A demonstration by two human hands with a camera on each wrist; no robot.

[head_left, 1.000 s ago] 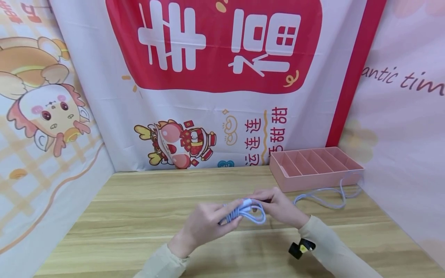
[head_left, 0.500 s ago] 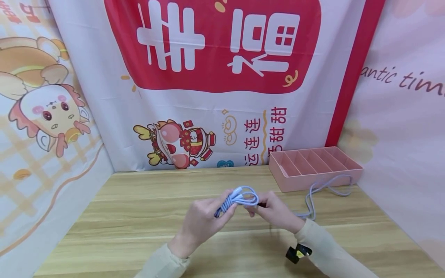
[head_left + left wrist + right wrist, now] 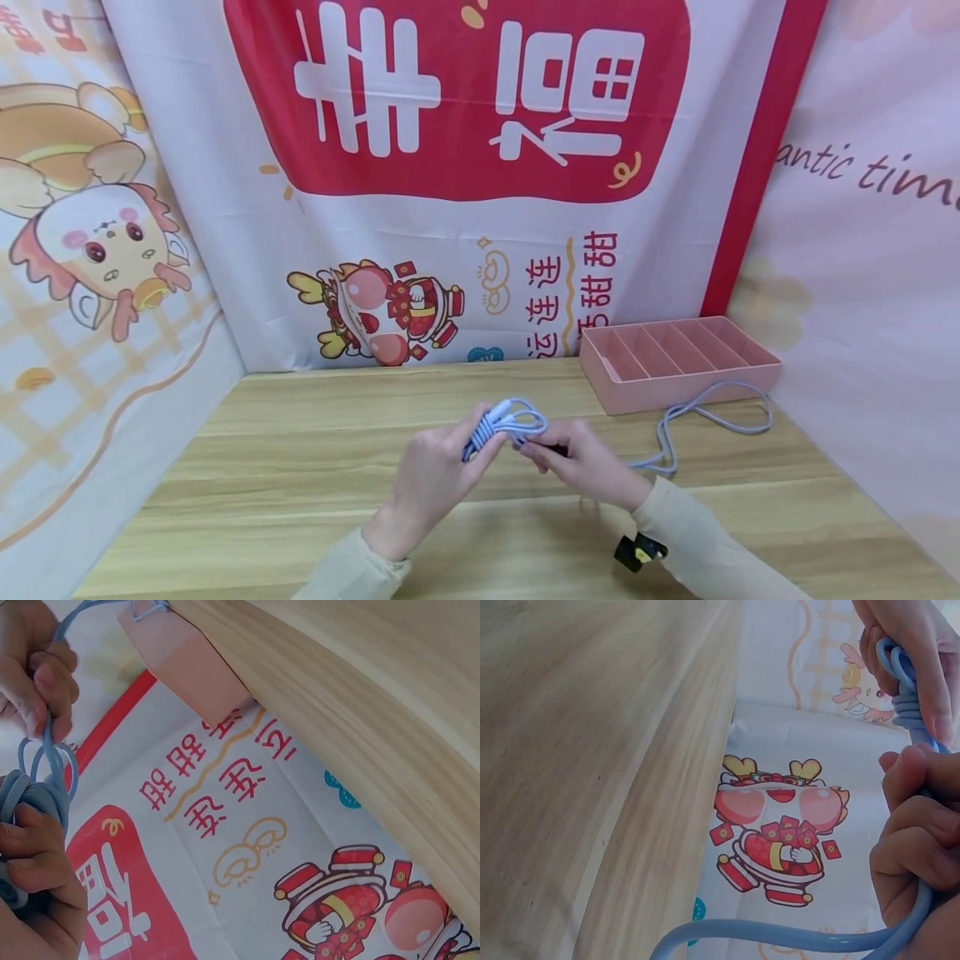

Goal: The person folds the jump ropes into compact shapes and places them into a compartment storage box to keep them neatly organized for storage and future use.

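A light blue cord is wound into a bundle [image 3: 486,432], with small loops and a paler, connector-like piece sticking out toward the right. My left hand [image 3: 431,483] grips this bundle between thumb and curled fingers. Just to its right, my right hand [image 3: 596,468] pinches the cord's strand close by the loops; its fingers are curled round the strand in the right wrist view. From behind the right hand a loose length of cord [image 3: 663,437] runs off to the right. In the left wrist view, the wound turns [image 3: 34,796] lie against the left fingers.
A pink box [image 3: 626,395] with several slots stands at the table's back right corner, the loose cord passing in front of it. Printed cloth walls [image 3: 420,221] close in the wooden table [image 3: 322,433] at back and sides. A small black device [image 3: 637,552] hangs at the right wrist.
The bundle has moved left and up, its loops tilting upward. My right hand has shifted slightly left and down. The loose cord has been drawn left and has slipped off the box's corner.
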